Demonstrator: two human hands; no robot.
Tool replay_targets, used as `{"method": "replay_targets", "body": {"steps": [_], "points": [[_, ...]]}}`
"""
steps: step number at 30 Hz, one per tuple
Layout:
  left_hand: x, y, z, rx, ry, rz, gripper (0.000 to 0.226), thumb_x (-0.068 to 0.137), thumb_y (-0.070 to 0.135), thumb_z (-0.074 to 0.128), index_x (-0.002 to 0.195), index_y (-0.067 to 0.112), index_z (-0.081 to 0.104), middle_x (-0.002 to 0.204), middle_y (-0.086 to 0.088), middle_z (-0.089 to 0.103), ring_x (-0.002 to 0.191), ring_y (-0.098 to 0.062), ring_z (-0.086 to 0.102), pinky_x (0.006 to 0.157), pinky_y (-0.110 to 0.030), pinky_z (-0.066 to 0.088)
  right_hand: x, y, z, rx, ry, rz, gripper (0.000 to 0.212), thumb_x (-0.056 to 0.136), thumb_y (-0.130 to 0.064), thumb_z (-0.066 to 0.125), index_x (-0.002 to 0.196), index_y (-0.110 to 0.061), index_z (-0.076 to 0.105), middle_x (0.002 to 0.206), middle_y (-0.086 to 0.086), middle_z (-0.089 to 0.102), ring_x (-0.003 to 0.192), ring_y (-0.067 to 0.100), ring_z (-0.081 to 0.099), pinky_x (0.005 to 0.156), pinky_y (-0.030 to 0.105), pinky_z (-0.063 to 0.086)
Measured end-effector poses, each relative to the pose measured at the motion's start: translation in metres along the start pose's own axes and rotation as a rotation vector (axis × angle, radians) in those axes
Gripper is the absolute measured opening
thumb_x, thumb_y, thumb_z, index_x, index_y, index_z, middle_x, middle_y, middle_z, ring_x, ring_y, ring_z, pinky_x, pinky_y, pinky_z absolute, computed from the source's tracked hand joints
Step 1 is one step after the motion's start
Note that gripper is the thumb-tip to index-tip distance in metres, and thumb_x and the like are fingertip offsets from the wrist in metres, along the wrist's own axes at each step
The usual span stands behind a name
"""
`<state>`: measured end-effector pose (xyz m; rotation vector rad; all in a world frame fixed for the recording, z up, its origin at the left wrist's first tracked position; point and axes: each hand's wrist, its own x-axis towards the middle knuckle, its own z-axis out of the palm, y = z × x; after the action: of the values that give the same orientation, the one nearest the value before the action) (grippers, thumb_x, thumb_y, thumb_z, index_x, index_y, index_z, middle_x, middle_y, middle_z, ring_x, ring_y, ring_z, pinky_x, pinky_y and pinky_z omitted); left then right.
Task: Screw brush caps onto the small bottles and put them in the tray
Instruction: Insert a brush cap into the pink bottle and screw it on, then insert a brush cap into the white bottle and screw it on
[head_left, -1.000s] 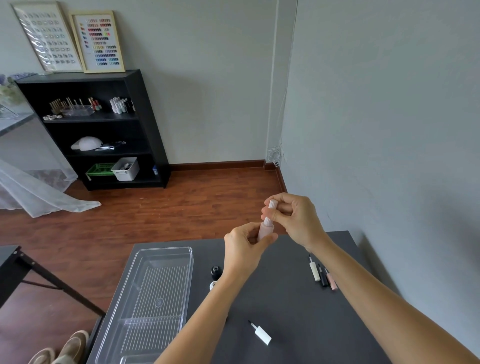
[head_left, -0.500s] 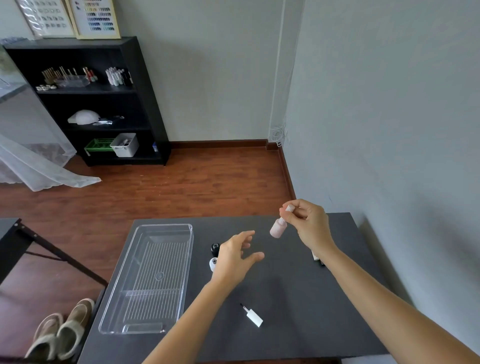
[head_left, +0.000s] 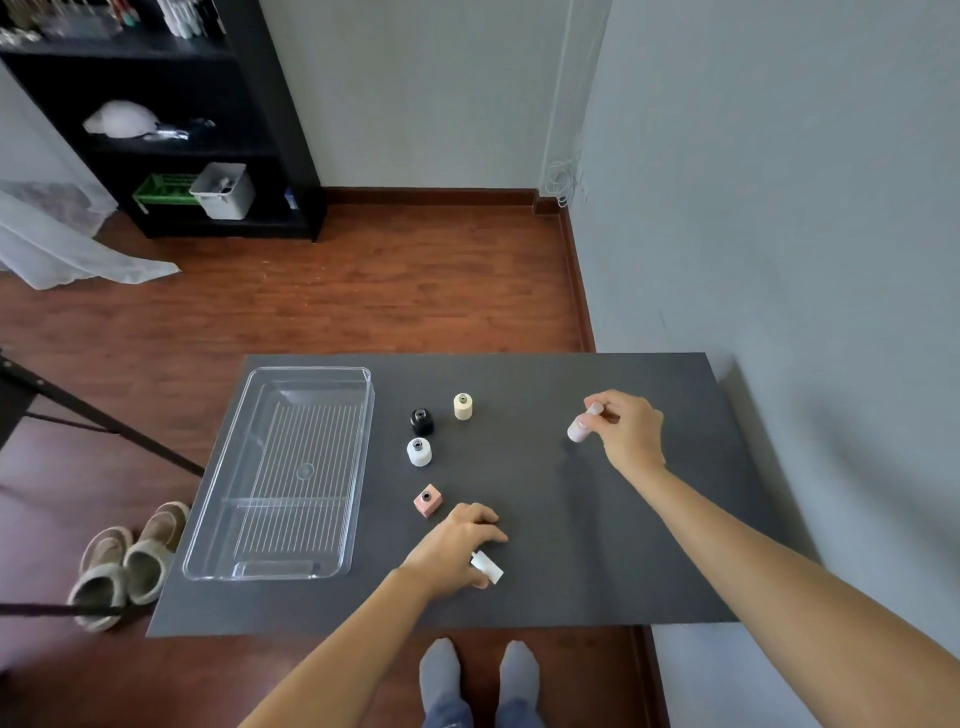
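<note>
Bare forearms without sleeves, grey socks (head_left: 439, 670), and blue jeans (head_left: 447, 714).

Right hand (head_left: 631, 434) raised, fingers (head_left: 597, 408) pinched closed, left hand (head_left: 457, 548) lowered, fingers curled down

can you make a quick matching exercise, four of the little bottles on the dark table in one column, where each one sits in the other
Column 1:
1. cream round bottle
2. black round bottle
3. pink square bottle
4. capped pale pink bottle

Column 2:
A. held in the right hand
B. farthest from the person
C. just beyond the left hand
D. directly behind the white round bottle

Pairs: 1-B, 2-D, 3-C, 4-A
</note>
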<state>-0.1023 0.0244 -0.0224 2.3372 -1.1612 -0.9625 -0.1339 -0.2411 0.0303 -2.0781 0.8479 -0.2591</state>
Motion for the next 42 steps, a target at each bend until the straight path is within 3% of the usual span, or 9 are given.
{"method": "replay_targets", "body": {"steps": [7,14,19,22,26,29,34,37,42], "points": [[0.004,0.0,0.006,-0.002,0.082,0.01,0.027,0.084,0.012,0.073,0.111,0.013,0.075,0.131,0.0,0.054,0.122,-0.017,0.046,0.099,-0.029,0.043,0.004,0.013,0.008,-0.038,-0.004,0.025,0.015,0.083,-0.009,0.065,0.095,-0.015,0.073,0.077,-0.004,0.072,0.078,0.014,0.063,0.059,0.013,0.036],[0.008,0.0,0.009,-0.066,0.164,0.004,0.023,0.085,0.014,0.075,0.107,0.013,0.075,0.115,-0.001,0.063,0.107,-0.017,0.052,0.092,-0.024,0.043,0.007,0.016,0.011,-0.081,0.006,0.034,0.014,0.083,-0.012,0.066,0.094,-0.018,0.073,0.089,-0.001,0.074,0.08,0.011,0.06,0.058,0.009,0.032],[0.008,0.008,0.001,-0.221,0.314,-0.041,0.018,0.084,0.013,0.075,0.102,0.014,0.076,0.105,0.003,0.067,0.089,-0.014,0.062,0.082,-0.027,0.05,0.004,0.013,0.01,-0.09,-0.032,0.052,0.037,0.082,-0.018,0.074,0.118,-0.013,0.065,0.106,0.005,0.072,0.104,0.023,0.065,0.082,0.022,0.042],[0.009,0.015,-0.007,-0.33,0.425,-0.073,0.016,0.082,0.015,0.077,0.098,0.017,0.077,0.096,0.005,0.069,0.081,-0.01,0.061,0.078,-0.025,0.049,-0.016,0.002,0.011,-0.12,0.07,-0.034,0.047,0.083,-0.025,0.075,0.126,-0.013,0.059,0.122,0.006,0.062,0.117,0.024,0.053,0.092,0.025,0.034],[0.014,0.025,-0.029,-0.473,0.565,-0.177,0.016,0.077,0.02,0.081,0.09,0.026,0.073,0.079,0.01,0.067,0.071,-0.007,0.057,0.076,-0.033,0.05,-0.049,-0.021,0.019,-0.016,-0.021,-0.175,0.009,0.09,-0.02,0.067,0.094,-0.012,0.07,0.093,0.001,0.067,0.088,0.018,0.059,0.082,0.023,0.044],[0.013,0.037,-0.06,-0.55,0.619,-0.152,0.023,0.075,0.019,0.083,0.091,0.025,0.068,0.081,0.006,0.07,0.078,-0.014,0.066,0.079,-0.039,0.057,-0.059,-0.047,0.017,0.07,-0.211,-0.094,0.017,0.093,-0.029,0.063,0.088,-0.016,0.072,0.079,-0.011,0.069,0.076,0.006,0.061,0.069,0.004,0.042],[0.023,0.036,-0.078,-0.537,0.636,-0.083,0.042,0.072,0.017,0.085,0.086,0.043,0.055,0.078,0.019,0.07,0.076,-0.001,0.068,0.078,-0.02,0.057,-0.051,-0.058,0.025,0.141,-0.333,-0.014,0.021,0.094,-0.034,0.062,0.091,-0.019,0.077,0.069,-0.011,0.065,0.061,-0.012,0.054,0.061,0.001,0.038],[0.025,0.036,-0.075,-0.518,0.645,-0.058,0.039,0.071,0.017,0.084,0.088,0.037,0.056,0.08,0.028,0.069,0.075,0.003,0.066,0.073,-0.011,0.053,-0.05,-0.058,0.026,0.162,-0.363,-0.009,0.021,0.093,-0.031,0.063,0.091,-0.017,0.078,0.072,-0.008,0.069,0.06,-0.011,0.054,0.065,0.006,0.039],[0.023,0.031,-0.066,-0.531,0.614,-0.039,0.045,0.067,0.025,0.088,0.101,0.031,0.059,0.082,0.019,0.071,0.082,0.001,0.067,0.084,-0.022,0.055,-0.051,-0.05,0.028,0.169,-0.38,0.028,0.019,0.094,-0.026,0.062,0.09,-0.015,0.076,0.071,-0.005,0.064,0.062,0.003,0.051,0.062,0.013,0.039]]}}
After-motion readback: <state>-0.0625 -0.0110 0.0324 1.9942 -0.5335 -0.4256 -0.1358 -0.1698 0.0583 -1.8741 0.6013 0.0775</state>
